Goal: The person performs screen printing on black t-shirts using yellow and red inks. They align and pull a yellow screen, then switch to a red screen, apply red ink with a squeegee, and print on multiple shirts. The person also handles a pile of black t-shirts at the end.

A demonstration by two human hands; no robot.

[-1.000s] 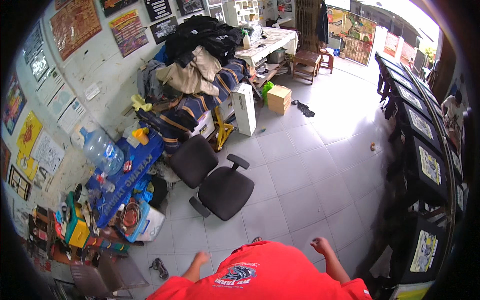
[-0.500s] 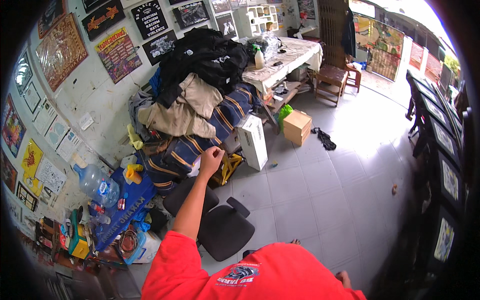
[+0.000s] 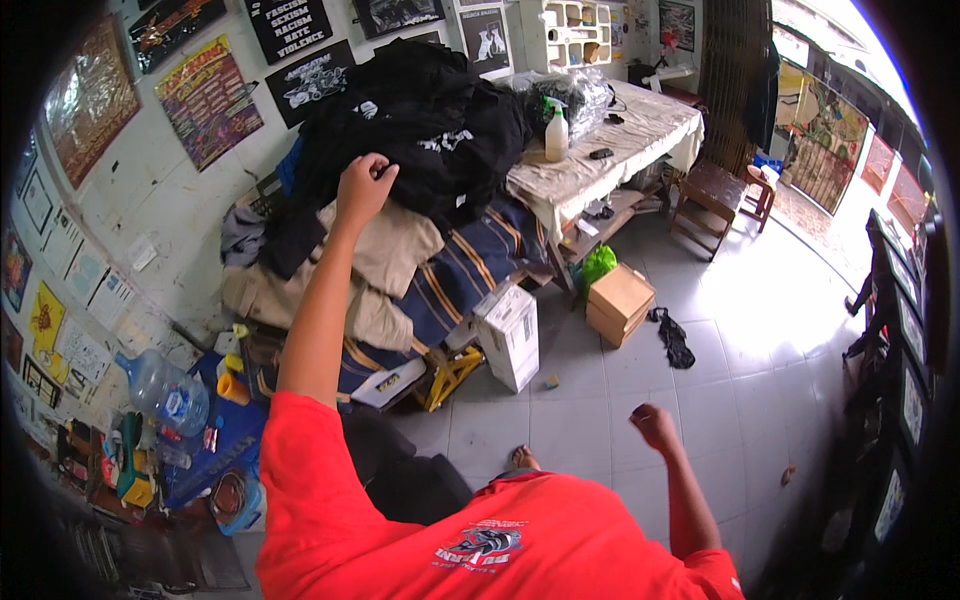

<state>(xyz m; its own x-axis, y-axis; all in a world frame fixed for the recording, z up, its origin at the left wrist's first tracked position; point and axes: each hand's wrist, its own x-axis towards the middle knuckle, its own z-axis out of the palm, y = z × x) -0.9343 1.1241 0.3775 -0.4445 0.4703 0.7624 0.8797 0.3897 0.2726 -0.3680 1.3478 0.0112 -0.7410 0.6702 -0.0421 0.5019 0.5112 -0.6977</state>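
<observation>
My left hand (image 3: 364, 190) is stretched out in front of a heap of black clothes (image 3: 430, 125), its fingers curled in toward the thumb. Whether it grips any of the black cloth does not show. Below it, beige garments (image 3: 385, 250) lie on a dark blue striped cloth (image 3: 450, 268). My right hand (image 3: 655, 428) is raised over the tiled floor at the right, its fingers bent into a loose fist. What it holds, if anything, is too small to make out.
A cloth-covered table (image 3: 620, 140) bears a spray bottle (image 3: 556, 133). Below stand a white box (image 3: 508, 335), a cardboard box (image 3: 617, 303) and a wooden stool (image 3: 708, 205). Black cloth (image 3: 674, 338) lies on the floor. Black chairs (image 3: 415, 480) stand close before me; a water jug (image 3: 168, 393) is at left.
My left arm has risen and reached farther forward, from near the striped cloth to the black clothes. My right hand has come up into view. I have moved closer to the heap.
</observation>
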